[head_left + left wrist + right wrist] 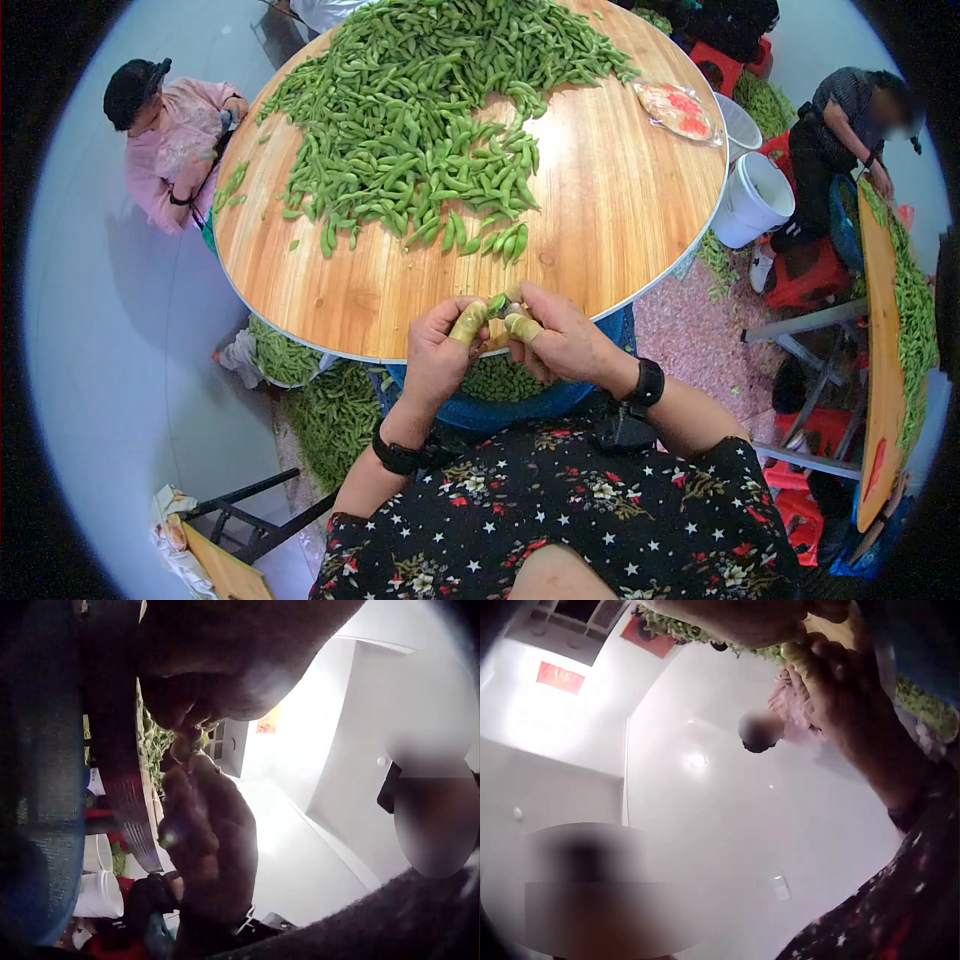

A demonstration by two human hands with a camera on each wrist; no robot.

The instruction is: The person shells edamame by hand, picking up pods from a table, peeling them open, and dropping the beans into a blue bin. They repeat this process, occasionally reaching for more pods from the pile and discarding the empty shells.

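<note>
Over the near edge of the round wooden table (330, 310), my left hand (437, 345) and right hand (568, 338) meet thumb to thumb. Between their fingertips they pinch a small green soybean pod (497, 304), mostly covered by the fingers. Both thumbs wear yellowish-green stained coverings. A wide pile of green soybean pods (420, 120) spreads over the table beyond the hands. Directly below them sits a blue basin (565, 402) with green beans in it. In the left wrist view the right hand (214, 832) shows dark; the right wrist view shows the left hand (847, 701).
A clear bag with red-and-white contents (680, 112) lies at the table's right edge. White buckets (752, 200) stand beyond it. People sit at left and right. More pods (335, 420) are heaped on the floor at left. A second table (872, 400) with pods stands at right.
</note>
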